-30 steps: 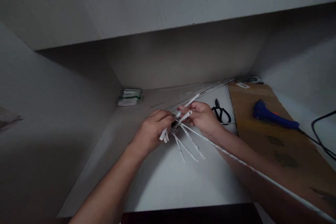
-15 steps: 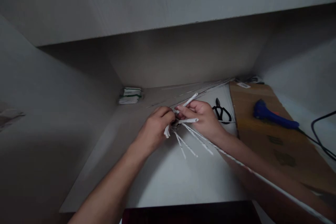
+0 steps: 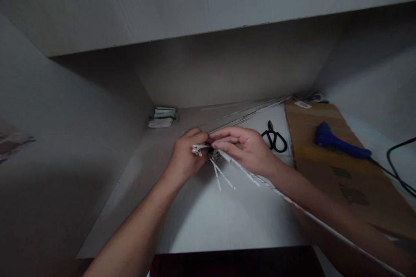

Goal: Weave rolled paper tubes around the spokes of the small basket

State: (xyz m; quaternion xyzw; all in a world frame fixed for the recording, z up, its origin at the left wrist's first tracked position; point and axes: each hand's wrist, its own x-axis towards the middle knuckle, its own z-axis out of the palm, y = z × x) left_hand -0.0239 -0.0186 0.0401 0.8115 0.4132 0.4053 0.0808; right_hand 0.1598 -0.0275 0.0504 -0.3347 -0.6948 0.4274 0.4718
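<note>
A small woven piece of white paper strips (image 3: 213,155) is between my two hands above the white tabletop. Several thin white strips stick out of it toward me, and one long strip (image 3: 312,214) runs down to the lower right along my right forearm. My left hand (image 3: 187,152) is closed around the piece's left side, with short rolled ends showing by its fingers. At the right side, my right hand (image 3: 242,145) pinches the strips between thumb and fingers. The underside of the woven piece is hidden.
Black-handled scissors (image 3: 274,138) lie right of my right hand. A blue glue gun (image 3: 339,143) with a black cord rests on brown cardboard (image 3: 312,177). Long thin strips (image 3: 256,110) lie behind my hands. A white and green packet (image 3: 162,117) sits at the back left. A board overhangs above.
My right hand has shifted slightly left, its fingers now nearer my left hand. The rolled ends that pointed up and right no longer stick out there; short ends show by my left hand.
</note>
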